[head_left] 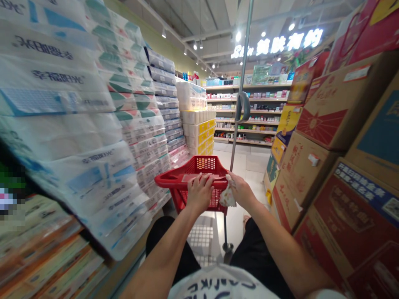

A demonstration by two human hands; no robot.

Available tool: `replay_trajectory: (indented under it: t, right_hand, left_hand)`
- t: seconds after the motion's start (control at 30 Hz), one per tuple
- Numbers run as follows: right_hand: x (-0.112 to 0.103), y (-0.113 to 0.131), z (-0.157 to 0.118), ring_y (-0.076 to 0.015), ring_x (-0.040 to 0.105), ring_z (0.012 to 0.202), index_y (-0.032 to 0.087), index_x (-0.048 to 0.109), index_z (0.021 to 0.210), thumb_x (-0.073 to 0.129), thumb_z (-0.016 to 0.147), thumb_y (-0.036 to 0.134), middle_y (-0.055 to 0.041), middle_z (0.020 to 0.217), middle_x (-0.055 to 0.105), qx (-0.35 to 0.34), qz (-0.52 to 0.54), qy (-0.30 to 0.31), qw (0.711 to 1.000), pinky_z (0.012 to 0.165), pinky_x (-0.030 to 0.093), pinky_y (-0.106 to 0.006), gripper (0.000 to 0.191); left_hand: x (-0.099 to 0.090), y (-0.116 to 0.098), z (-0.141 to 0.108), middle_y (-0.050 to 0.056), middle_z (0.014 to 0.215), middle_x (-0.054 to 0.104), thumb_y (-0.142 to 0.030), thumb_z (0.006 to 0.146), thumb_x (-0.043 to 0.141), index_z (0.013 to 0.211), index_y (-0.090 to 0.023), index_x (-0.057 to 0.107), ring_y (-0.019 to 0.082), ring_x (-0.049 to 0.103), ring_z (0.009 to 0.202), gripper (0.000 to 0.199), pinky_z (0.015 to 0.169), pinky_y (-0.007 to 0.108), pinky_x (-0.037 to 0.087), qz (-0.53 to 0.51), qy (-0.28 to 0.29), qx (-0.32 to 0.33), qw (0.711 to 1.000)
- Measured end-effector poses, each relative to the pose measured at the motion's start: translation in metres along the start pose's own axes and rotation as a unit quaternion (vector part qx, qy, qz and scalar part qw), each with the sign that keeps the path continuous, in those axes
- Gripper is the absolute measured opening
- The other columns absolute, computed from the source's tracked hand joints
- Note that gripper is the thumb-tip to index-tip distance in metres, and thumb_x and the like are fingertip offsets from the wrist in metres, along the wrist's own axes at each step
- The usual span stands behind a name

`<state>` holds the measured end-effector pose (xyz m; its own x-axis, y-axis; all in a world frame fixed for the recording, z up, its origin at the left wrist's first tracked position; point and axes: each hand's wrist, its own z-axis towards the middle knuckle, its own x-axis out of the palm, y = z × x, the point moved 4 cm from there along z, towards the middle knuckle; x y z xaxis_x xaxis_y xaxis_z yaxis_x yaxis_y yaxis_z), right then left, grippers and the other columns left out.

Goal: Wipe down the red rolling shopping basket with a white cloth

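A red plastic shopping basket cart [179, 179] stands in front of my body, with a metal pole [239, 112] rising beside its right side. My left hand [200, 192] lies over the basket's near rim, fingers curled onto it. At the rim's right corner my right hand [239, 189] is closed around a crumpled whitish cloth or tissue [228, 196], which hangs down below the fingers. Part of the basket's inside is hidden behind my left hand.
Tall stacks of packaged paper rolls [93, 124] line the left side. Cardboard boxes [324, 108] are piled on the right. Pale floor [251, 160] runs between them toward shelves of small goods [249, 99] at the back.
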<state>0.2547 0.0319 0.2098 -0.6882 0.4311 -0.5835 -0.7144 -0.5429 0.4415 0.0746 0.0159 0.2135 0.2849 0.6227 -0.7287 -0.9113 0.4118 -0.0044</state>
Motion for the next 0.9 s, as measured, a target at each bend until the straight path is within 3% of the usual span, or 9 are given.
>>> replay_trajectory:
  t: [0.43, 0.63, 0.77, 0.9]
  right_hand:
    - [-0.010, 0.005, -0.004, -0.0214, 0.062, 0.105, 0.021, 0.059, 0.121, 0.040, 0.096, 0.034, -0.0099, 0.114, 0.066, -0.058, 0.073, 0.038, 0.995, 0.091, 0.050, -0.037, 0.034]
    - [-0.010, -0.019, 0.005, -0.0197, 0.066, 0.098, 0.022, 0.057, 0.120, 0.042, 0.096, 0.040, -0.0060, 0.109, 0.069, 0.024, 0.140, 0.032, 0.989, 0.086, 0.053, -0.034, 0.034]
    - [0.000, -0.009, -0.002, -0.0203, 0.065, 0.099, 0.023, 0.056, 0.121, 0.039, 0.097, 0.035, -0.0065, 0.111, 0.068, 0.024, 0.108, 0.005, 0.994, 0.087, 0.053, -0.036, 0.032]
    - [0.012, 0.012, -0.014, -0.0253, 0.056, 0.112, 0.018, 0.055, 0.123, 0.041, 0.093, 0.025, -0.0130, 0.118, 0.063, -0.035, 0.016, -0.038, 0.999, 0.097, 0.047, -0.045, 0.034]
  left_hand:
    - [-0.009, 0.006, -0.006, 0.000, 0.133, 0.057, -0.036, 0.094, 0.043, 0.115, -0.031, 0.060, 0.025, 0.043, 0.127, 0.027, 0.101, 0.047, 0.030, -0.012, -0.018, -0.005, 1.000]
    - [-0.009, 0.009, -0.007, 0.001, 0.132, 0.058, -0.037, 0.094, 0.044, 0.114, -0.030, 0.060, 0.025, 0.043, 0.127, 0.027, 0.101, 0.047, 0.029, -0.014, -0.027, -0.001, 1.000]
    - [-0.011, 0.007, -0.005, 0.001, 0.131, 0.059, -0.035, 0.093, 0.045, 0.111, -0.030, 0.061, 0.025, 0.044, 0.126, 0.025, 0.102, 0.047, 0.029, -0.014, -0.030, -0.008, 0.999]
    - [-0.012, 0.006, -0.005, 0.002, 0.130, 0.059, -0.034, 0.093, 0.045, 0.111, -0.030, 0.062, 0.025, 0.044, 0.126, 0.025, 0.102, 0.047, 0.029, -0.016, -0.032, -0.014, 0.999]
